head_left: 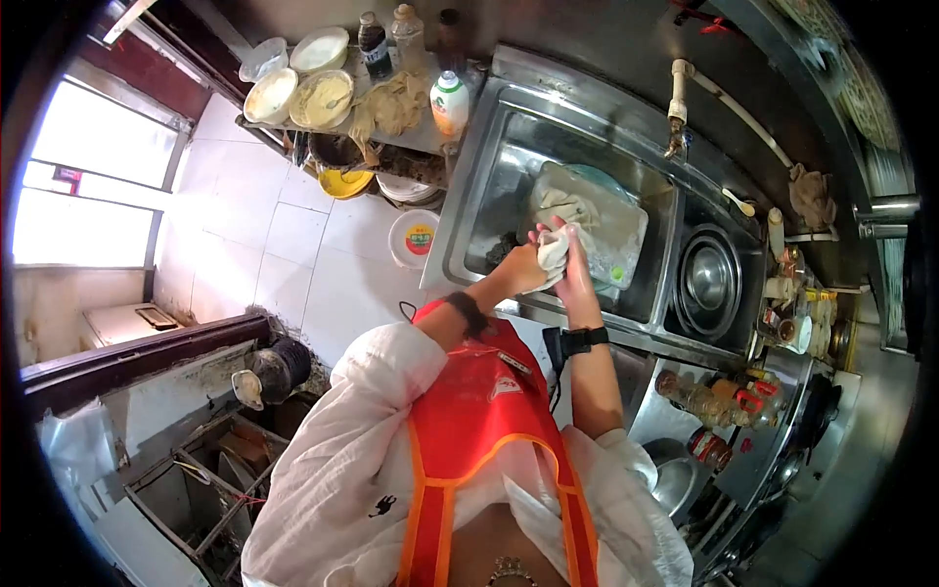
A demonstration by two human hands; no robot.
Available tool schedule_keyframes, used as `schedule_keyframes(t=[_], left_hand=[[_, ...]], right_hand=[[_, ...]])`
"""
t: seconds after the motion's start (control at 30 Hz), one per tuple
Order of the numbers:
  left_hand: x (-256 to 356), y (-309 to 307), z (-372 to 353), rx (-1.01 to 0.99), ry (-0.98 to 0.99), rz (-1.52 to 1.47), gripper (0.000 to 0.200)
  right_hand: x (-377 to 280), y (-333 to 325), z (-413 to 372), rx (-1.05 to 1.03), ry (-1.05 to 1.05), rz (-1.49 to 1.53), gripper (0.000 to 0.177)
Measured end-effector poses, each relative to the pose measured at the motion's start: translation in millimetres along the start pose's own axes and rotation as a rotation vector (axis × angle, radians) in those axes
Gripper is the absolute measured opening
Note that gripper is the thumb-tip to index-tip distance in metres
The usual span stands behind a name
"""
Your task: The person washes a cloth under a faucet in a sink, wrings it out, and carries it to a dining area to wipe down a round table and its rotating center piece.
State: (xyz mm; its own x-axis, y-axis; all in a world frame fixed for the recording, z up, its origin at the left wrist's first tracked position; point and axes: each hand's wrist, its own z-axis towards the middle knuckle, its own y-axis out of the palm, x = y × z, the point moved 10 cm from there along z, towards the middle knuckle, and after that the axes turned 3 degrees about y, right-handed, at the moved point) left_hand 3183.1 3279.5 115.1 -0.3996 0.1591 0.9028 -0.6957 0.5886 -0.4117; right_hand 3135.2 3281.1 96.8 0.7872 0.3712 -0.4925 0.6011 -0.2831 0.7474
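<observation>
Over the near edge of the sink, my left hand (518, 270) is closed on a whitish cloth (553, 256). My right hand (576, 276) is pressed against the same cloth from the other side, its fingers partly wrapped round it. Below the hands, a translucent plastic tub (626, 240) sits in the left sink basin (518, 127), with another pale cloth (570, 207) lying in it. A dark scouring pad (502, 248) rests in the basin beside the tub, left of my hands.
Several metal bowls (708, 277) stand nested in the right basin. A tap (677, 132) hangs over the sink's far side. Left of the sink, a shelf holds bowls (321, 102), a rag (391, 106) and bottles (450, 103). Jars (709, 448) stand at the right; a white bucket (415, 239) is on the floor.
</observation>
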Motion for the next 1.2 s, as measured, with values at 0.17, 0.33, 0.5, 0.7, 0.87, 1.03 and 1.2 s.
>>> schedule_keyframes(t=[0.17,0.33,0.5,0.7,0.87,1.03,1.2], left_hand=[[-26.1,10.1,2.5,0.126,-0.079,-0.158,0.033],[-4.3,11.2,-16.4,-0.018,-0.183,0.025,0.033],[-36.2,29.8,-27.1,-0.024,-0.177,-0.021,0.037],[-92.4,16.9,-65.4,0.181,-0.409,-0.588,0.050],[-70.0,0.3,-70.3,0.094,-0.213,-0.315,0.026],[-122.5,-22.8,-87.4,0.160,-0.426,-0.015,0.029],[-127.1,-65.3,-101.3,0.145,-0.227,-0.158,0.041]], right_hand=[[-11.4,-29.5,2.5,0.242,-0.087,-0.201,0.029],[15.2,-74.7,1.9,0.400,-0.054,0.051,0.037],[35.3,-88.1,3.2,0.451,0.013,0.050,0.036],[40.0,-70.0,3.6,0.298,-0.007,0.152,0.043],[73.4,-75.6,11.9,0.240,-0.015,0.124,0.043],[99.3,-49.9,20.1,0.208,0.012,0.099,0.041],[99.5,-24.4,24.8,0.351,-0.101,0.116,0.041]])
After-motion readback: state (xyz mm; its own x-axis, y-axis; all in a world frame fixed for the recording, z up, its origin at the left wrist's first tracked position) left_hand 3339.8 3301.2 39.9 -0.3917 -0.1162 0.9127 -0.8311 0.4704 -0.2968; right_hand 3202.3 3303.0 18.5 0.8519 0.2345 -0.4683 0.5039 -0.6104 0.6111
